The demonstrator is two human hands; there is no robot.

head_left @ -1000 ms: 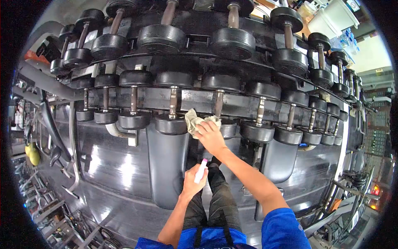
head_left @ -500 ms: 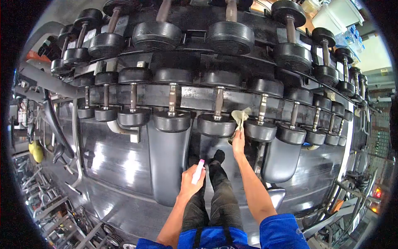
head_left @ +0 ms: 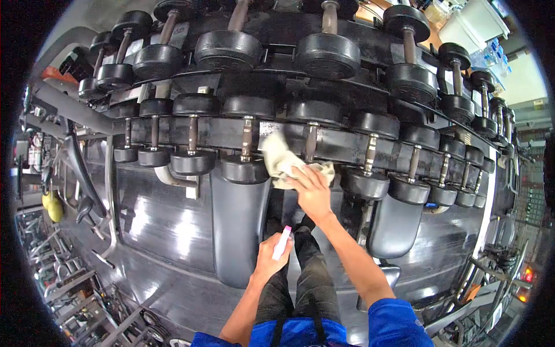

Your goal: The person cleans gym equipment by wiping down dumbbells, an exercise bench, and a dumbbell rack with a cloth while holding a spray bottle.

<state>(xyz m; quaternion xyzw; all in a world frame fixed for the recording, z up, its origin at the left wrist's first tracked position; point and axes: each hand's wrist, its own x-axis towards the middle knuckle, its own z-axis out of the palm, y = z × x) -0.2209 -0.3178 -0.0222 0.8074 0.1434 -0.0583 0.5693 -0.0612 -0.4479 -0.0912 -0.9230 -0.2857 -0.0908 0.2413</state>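
Observation:
My right hand presses a pale cloth over the near end of a black dumbbell in the lower rack row, hiding most of that end. The cloth's left part is blurred and reaches toward the neighbouring dumbbell. My left hand is closed around a white bottle with a pink top, held low in front of my legs, apart from the rack.
More dumbbells fill the upper row and both sides of the lower row. Black padded benches stand below the rack. White tubs are at the upper right, gym machines at the left.
My right hand with the cloth went right to the gap beside the dumbbell's near end, then came back left over that end. My left hand stays nearly in place with the bottle.

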